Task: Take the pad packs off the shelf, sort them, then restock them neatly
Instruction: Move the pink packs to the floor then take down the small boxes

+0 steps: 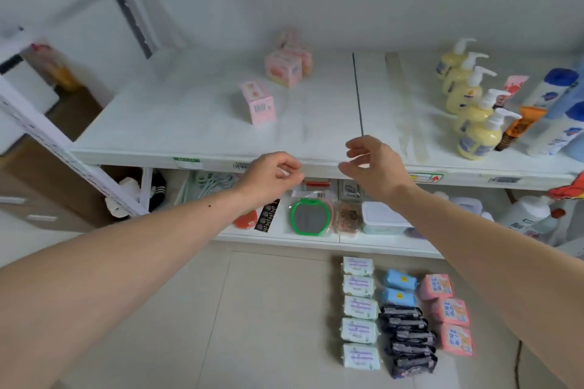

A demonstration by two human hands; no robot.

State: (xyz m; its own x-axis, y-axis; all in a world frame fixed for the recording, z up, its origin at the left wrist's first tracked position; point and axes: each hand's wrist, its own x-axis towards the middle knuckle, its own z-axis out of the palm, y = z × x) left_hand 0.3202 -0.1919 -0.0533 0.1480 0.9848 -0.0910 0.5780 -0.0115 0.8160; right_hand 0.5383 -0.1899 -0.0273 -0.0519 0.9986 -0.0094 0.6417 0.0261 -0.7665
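Two bare forearms reach from the lower corners of the frame toward the front edge of a white shelf (196, 123) at the centre. The left hand (271, 175), just left of centre, has its fingers loosely curled and holds nothing. The right hand (371, 167), just right of centre, has relaxed, slightly bent fingers with the thumb apart, and is also empty. The hands are near each other but not touching.

The pad packs lie on the tiled floor at the lower right, sorted into columns: five white packs (360, 309) on the left, two blue packs (398, 289) above a stack of black packs (409, 341) in the middle, and three pink packs (447, 313) on the right.

On the shelf, pink boxes (282, 68) stand toward the back at upper centre, with one pink box (259, 103) nearer the front. A row of yellow pump bottles (474, 110) runs along the right side, beside an orange tube (518, 129) and white-and-blue bottles (559, 114). On the lower shelf, below the hands, sit a green-rimmed mirror (311, 215) and a white lidded tub (384, 219).
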